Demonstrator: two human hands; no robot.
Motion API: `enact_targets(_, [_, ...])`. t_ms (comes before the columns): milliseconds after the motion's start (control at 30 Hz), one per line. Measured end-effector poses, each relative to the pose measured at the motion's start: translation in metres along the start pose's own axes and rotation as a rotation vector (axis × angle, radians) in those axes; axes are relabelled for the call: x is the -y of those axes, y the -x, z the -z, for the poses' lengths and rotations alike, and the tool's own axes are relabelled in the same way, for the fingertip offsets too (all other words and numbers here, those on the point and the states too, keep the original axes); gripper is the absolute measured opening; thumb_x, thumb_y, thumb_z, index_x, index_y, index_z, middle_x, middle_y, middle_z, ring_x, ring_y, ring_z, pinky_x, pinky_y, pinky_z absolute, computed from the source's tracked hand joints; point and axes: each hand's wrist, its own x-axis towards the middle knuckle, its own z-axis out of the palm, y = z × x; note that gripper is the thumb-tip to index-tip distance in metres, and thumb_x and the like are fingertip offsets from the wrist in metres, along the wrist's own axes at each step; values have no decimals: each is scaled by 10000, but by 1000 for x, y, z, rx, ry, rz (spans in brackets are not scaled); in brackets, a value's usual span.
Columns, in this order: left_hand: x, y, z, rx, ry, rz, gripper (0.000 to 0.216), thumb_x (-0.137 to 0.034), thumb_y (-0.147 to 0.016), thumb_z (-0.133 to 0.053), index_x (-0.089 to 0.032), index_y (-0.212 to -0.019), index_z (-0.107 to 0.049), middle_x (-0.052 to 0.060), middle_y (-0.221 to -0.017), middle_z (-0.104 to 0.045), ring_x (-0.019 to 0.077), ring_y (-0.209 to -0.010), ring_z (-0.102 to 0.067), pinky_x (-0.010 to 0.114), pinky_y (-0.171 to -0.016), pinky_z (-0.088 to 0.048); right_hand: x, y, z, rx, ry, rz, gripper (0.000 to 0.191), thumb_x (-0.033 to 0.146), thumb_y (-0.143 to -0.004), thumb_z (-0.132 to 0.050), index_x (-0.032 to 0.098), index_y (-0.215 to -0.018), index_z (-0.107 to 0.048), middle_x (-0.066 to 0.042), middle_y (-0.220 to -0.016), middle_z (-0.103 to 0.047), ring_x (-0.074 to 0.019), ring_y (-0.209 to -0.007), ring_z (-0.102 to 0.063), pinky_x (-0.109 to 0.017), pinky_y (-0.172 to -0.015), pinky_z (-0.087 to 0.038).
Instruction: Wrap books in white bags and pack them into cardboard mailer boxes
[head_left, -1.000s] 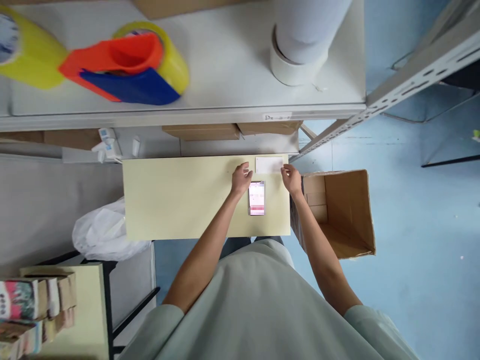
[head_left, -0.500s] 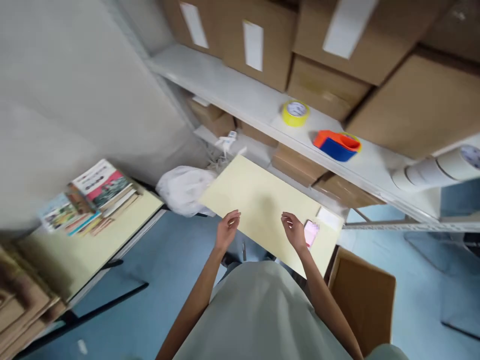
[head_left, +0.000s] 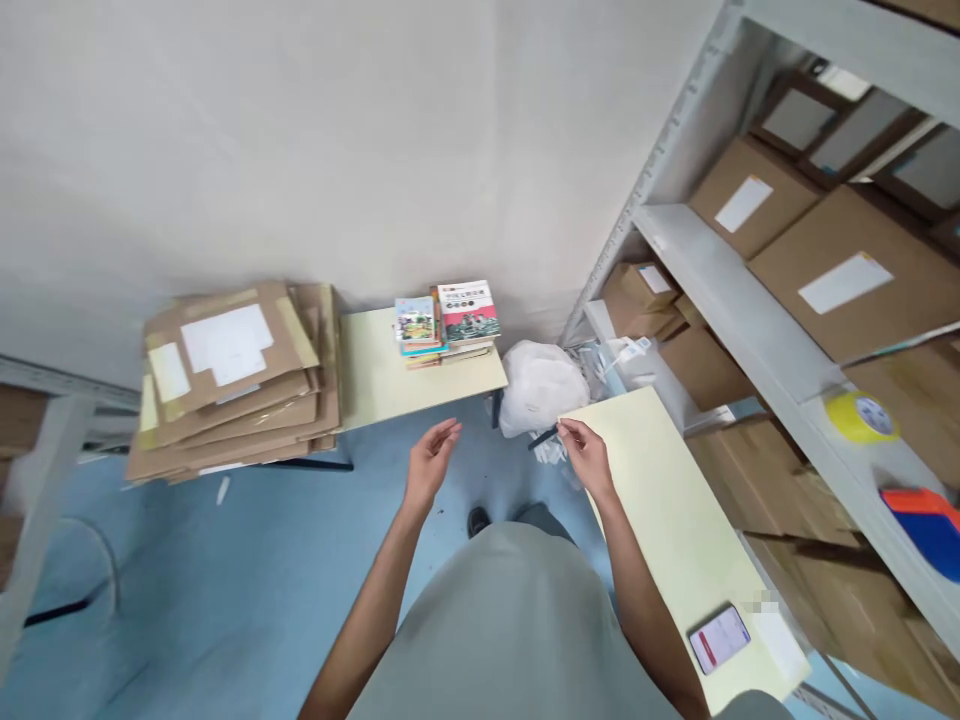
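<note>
Curling fingers (head_left: pixel 448 430) loosely, gap narrow, on left hand (head_left: pixel 427 465) and right hand (head_left: pixel 591 458); hovering leftward near book stack (head_left: pixel 469 318), rightward over near table (head_left: pixel 652 490) edge beside white bag (head_left: pixel 536 385); lying farther along that table, phone (head_left: pixel 718 638).

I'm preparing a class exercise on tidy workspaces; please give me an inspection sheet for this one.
Surface: cream tabletop on the right.
Job's things: lit smartphone beside a white slip, both on that tabletop.
Clutter: books and flattened cardboard boxes on the second table; white plastic bag nearby.
Grips: left hand and right hand loosely curled, nothing seen held.
Cables: cannot tell; white items by the bag are blurred.
Surroundings: shelving with cardboard cartons and a yellow tape roll.
</note>
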Motion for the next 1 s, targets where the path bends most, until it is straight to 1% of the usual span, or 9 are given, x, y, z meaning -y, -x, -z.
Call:
enact_targets(100, [1,-22,30,-85,45,-1,679,-720,-769,-814,-215,-1222,-770,175,-1310,-806,380,-1248,-762,563,-1149,-572,14,-29,-38,102,2,24,437,630,-923,-694,249,-1105,-806,-125,-1150,-852,-330,-1086,-813,-505,-1039,-639])
enact_targets(200, [1,-45,51,-157,78,5,689,-706,-778,-818,-198,-1240,-769,182,-1318,-801,373,-1255,-759,555,-1151,-570,19,-60,-73,188,-4,49,450,624,-925,-697,230,-1112,-806,-134,-1147,-851,-327,-1072,-811,-494,-1027,-635])
enact_targets(333, [-5,-84,70,-206,92,6,663,-657,-777,-828,-192,-1246,-765,187,-1329,-796,368,-1299,-741,551,-1170,-555,22,-106,-119,294,-15,73,445,621,-923,-703,229,-1104,-811,-133,-1124,-852,-323,-1042,-811,-488,-1014,-635])
enact_targets(433, [-13,-121,80,-240,70,12,604,-593,-784,-825,-195,-1235,-766,185,-1317,-801,364,-1272,-754,555,-1172,-550,25,-145,-154,375,-21,72,432,613,-919,-706,242,-1111,-814,-133,-1165,-848,-322,-1073,-811,-497,-1036,-633])
enact_targets(600, [-25,-190,90,-324,-16,58,441,-462,-809,-809,-199,-1161,-781,173,-1317,-798,355,-1234,-763,539,-1139,-572,34,-205,-210,516,-105,21,501,587,-864,-777,229,-1215,-792,-152,-1314,-811,-319,-1155,-804,-486,-1016,-662])
enact_targets(767, [-26,-253,89,-376,-131,138,363,-348,-855,-786,-170,-1170,-767,180,-1336,-786,339,-1192,-776,484,-1061,-617,39,-248,-253,657,-107,41,630,589,-885,-790,255,-1417,-744,-130,-1538,-695,-325,-1373,-706,-469,-1088,-640])
enact_targets(867, [-21,-281,84,-389,-220,181,338,-249,-900,-720,-132,-1215,-748,193,-1324,-788,316,-1153,-787,449,-1024,-629,36,-264,-274,712,-75,67,703,608,-913,-769,252,-1514,-689,-128,-1684,-559,-337,-1543,-561,-470,-1177,-581])
enact_targets(933, [-17,-294,82,-417,-298,199,329,-238,-919,-708,-126,-1225,-747,193,-1323,-789,310,-1134,-790,437,-1009,-631,32,-271,-286,745,-47,68,735,603,-933,-751,244,-1566,-646,-131,-1736,-489,-346,-1612,-473,-485,-1217,-546])
enact_targets(1000, [-13,-304,83,-463,-381,205,331,-261,-921,-732,-138,-1227,-753,184,-1319,-792,311,-1129,-789,431,-1003,-629,28,-274,-297,775,-17,67,730,582,-952,-741,255,-1593,-618,-124,-1746,-475,-349,-1627,-449,-503,-1246,-517])
